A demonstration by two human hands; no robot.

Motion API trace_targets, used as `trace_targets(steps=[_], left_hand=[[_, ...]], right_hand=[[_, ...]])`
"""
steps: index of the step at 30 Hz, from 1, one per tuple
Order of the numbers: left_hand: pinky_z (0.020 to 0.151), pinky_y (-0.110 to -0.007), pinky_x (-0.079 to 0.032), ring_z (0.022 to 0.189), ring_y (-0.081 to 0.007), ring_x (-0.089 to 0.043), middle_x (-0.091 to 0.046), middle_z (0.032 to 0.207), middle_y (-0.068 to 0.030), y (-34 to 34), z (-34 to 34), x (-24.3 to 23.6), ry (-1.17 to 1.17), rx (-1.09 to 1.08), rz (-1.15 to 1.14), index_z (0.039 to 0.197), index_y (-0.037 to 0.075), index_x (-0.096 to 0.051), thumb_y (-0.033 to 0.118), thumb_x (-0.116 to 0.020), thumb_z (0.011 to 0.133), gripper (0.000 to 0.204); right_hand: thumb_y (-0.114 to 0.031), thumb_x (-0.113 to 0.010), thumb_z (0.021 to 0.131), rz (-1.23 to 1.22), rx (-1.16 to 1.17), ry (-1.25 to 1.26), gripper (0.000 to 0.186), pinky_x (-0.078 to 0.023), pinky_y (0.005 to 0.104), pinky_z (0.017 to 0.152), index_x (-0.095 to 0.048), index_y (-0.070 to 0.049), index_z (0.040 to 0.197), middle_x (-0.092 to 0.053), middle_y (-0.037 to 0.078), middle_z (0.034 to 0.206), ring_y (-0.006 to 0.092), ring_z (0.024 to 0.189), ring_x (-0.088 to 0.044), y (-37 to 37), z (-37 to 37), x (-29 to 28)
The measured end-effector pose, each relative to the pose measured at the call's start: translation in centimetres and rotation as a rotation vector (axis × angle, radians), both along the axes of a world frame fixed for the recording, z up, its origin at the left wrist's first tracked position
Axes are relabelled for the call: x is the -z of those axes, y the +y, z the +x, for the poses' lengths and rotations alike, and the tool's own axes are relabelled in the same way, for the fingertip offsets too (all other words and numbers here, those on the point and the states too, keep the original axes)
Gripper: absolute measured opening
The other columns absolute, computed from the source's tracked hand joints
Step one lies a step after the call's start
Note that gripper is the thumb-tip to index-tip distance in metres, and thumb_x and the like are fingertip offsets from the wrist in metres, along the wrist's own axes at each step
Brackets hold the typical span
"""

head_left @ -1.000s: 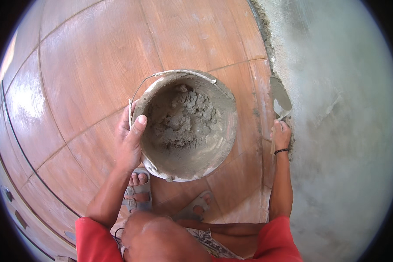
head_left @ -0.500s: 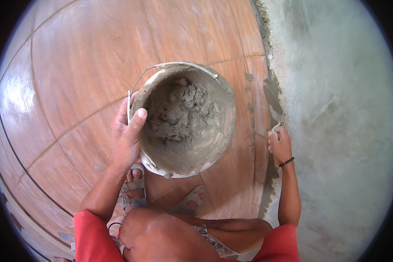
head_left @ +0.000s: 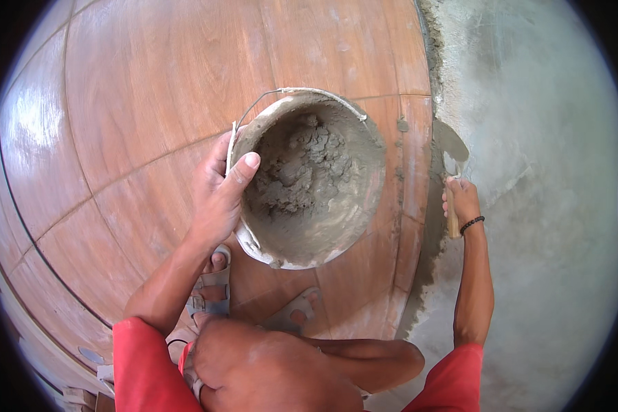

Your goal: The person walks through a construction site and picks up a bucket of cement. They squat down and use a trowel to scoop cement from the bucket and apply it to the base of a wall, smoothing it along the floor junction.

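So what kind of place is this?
Probably a building site, or a home being fixed up. The left hand grips a bucket of wet mortar, and the right hand works a trowel on a grey wall beside floor tiles.

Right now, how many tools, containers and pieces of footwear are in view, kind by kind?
Mortar-caked round metal bucket with wire handle, gripped at the rim by the left hand: 1
Wooden-handled trowel, held by the right hand against the grey plastered wall: 1
Grey strapped sandals: 2
Total: 4
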State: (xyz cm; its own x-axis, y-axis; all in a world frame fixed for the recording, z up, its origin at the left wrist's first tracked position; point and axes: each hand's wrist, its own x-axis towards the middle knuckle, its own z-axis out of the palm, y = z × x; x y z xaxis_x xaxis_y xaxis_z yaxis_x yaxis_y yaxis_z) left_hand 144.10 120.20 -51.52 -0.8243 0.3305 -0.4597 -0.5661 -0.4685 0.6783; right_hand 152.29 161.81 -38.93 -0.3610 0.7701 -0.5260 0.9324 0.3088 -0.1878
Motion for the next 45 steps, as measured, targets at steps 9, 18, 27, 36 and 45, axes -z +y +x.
trace_targets(steps=[9, 18, 27, 36, 45], left_hand=[[0.102, -0.036, -0.036, 0.117, -0.0201, -0.048, -0.052, 0.127, -0.0126, -0.2, -0.1, 0.0, -0.038, 0.035, 0.047, 0.134, -0.003, -0.041, 0.03, -0.066, 0.087, 0.062], [0.1, -0.034, -0.037, 0.115, -0.0178, -0.049, -0.054, 0.124, -0.0102, 0.1, -0.1, 0.0, -0.01, 0.026, 0.065, 0.131, -0.002, -0.045, 0.025, -0.064, 0.09, 0.053], [0.101, -0.035, -0.037, 0.117, -0.0195, -0.048, -0.052, 0.125, -0.0123, -0.2, 0.0, 0.1, -0.015, 0.026, 0.071, 0.132, -0.002, -0.043, 0.027, -0.065, 0.089, 0.057], [0.099, -0.032, -0.038, 0.112, -0.0165, -0.05, -0.056, 0.12, -0.0094, 0.0, 0.0, -0.2, -0.003, 0.018, 0.031, 0.13, -0.002, -0.047, 0.025, -0.064, 0.09, 0.051], [0.095, -0.03, -0.04, 0.107, -0.0138, -0.052, -0.059, 0.115, -0.0067, 0.0, 0.0, 0.0, 0.057, -0.004, 0.02, 0.126, -0.002, -0.051, 0.024, -0.063, 0.091, 0.045]], right_hand=[[-0.024, -0.053, 0.093, -0.048, -0.078, 0.039, 0.02, -0.043, 0.0281, 0.039, -0.051, -0.003, 0.093, -0.053, 0.004, 0.066, 0.012, 0.045, -0.051, -1.9, 3.9, -3.7], [-0.026, -0.053, 0.093, -0.054, -0.066, -0.164, 0.022, -0.043, 0.0282, 0.038, -0.05, -0.005, 0.088, -0.053, 0.004, 0.065, 0.0121, 0.045, -0.051, -0.4, 1.4, -0.8], [-0.028, -0.053, 0.094, -0.064, -0.031, 0.0, 0.022, -0.043, 0.0269, 0.038, -0.051, -0.006, 0.094, -0.054, 0.004, 0.066, 0.0111, 0.045, -0.051, -1.5, 1.3, -3.8], [-0.029, -0.053, 0.094, -0.174, 0.067, 0.034, 0.026, -0.044, 0.029, 0.039, -0.049, -0.004, 0.096, -0.053, 0.005, 0.068, 0.0125, 0.046, -0.051, -1.3, 1.3, 1.2], [-0.03, -0.054, 0.094, -0.078, 0.023, -0.01, 0.028, -0.046, 0.0303, 0.04, -0.051, -0.002, 0.098, -0.054, 0.006, 0.069, 0.0144, 0.047, -0.052, -1.4, 0.3, 1.5]])
